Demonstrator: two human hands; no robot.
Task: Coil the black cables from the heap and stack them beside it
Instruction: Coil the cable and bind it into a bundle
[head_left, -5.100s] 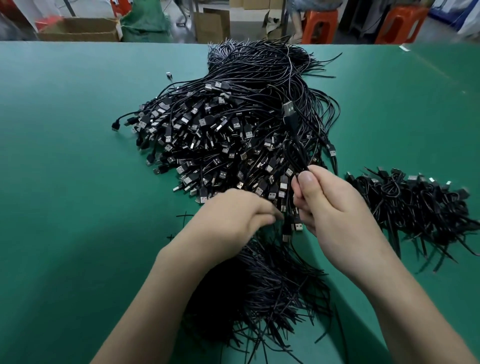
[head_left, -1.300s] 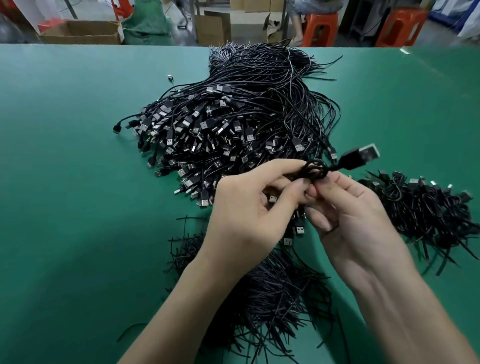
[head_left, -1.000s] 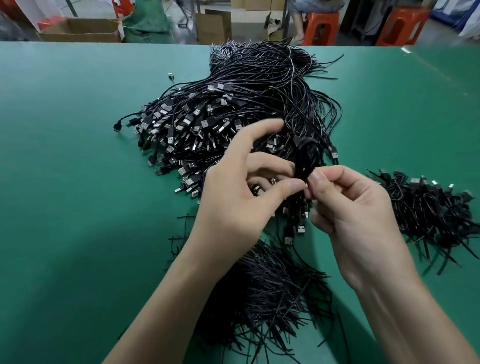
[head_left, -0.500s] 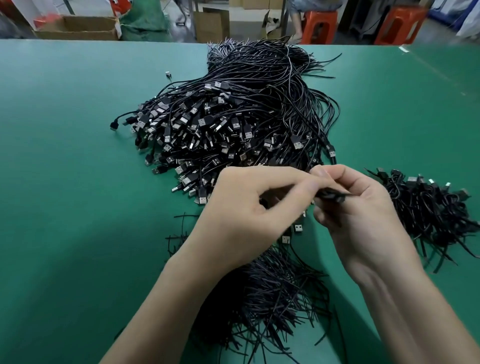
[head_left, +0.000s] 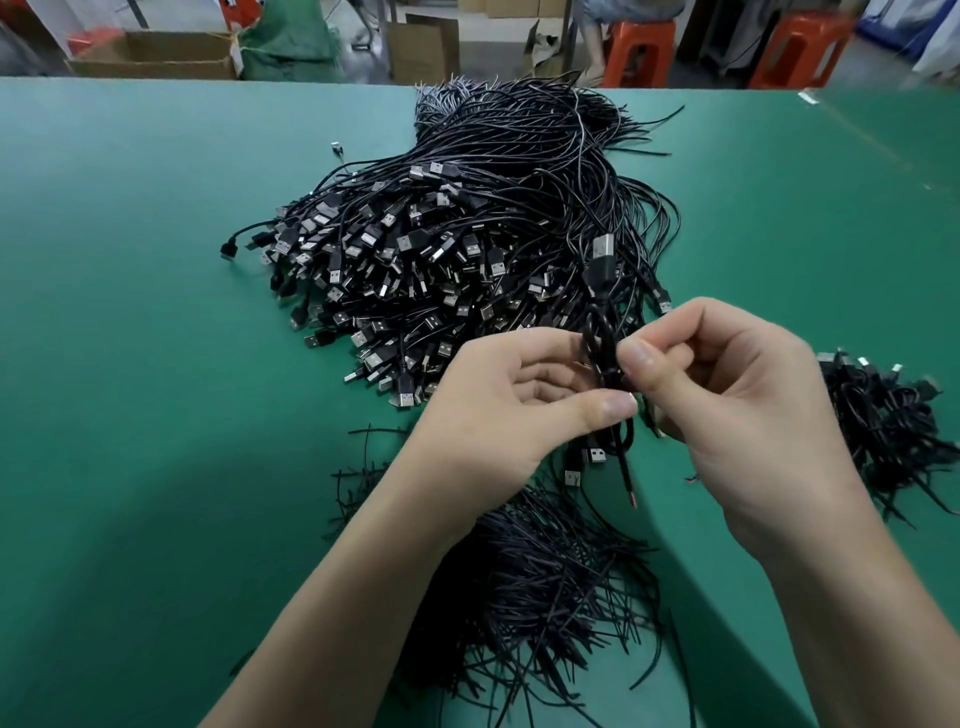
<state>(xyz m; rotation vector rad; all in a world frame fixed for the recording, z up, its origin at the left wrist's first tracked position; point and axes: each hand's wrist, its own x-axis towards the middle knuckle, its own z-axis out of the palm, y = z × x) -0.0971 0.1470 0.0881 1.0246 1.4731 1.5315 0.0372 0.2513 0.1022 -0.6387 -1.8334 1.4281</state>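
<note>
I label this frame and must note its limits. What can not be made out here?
Head view.
Hidden: the lower part of the coiled cable, behind the left hand and right hand, so its winding is unclear.
Cut off: the stack of coiled cables, by the right edge.
Covered: the thin black strands, partly, by the left forearm.
Blurred and cut by the top edge: the orange stools.

You see bright, even light on the tabletop (head_left: 130, 312), a soft shadow at 8 o'clock, bowed edges, and a blurred background at 12 o'clock.
</note>
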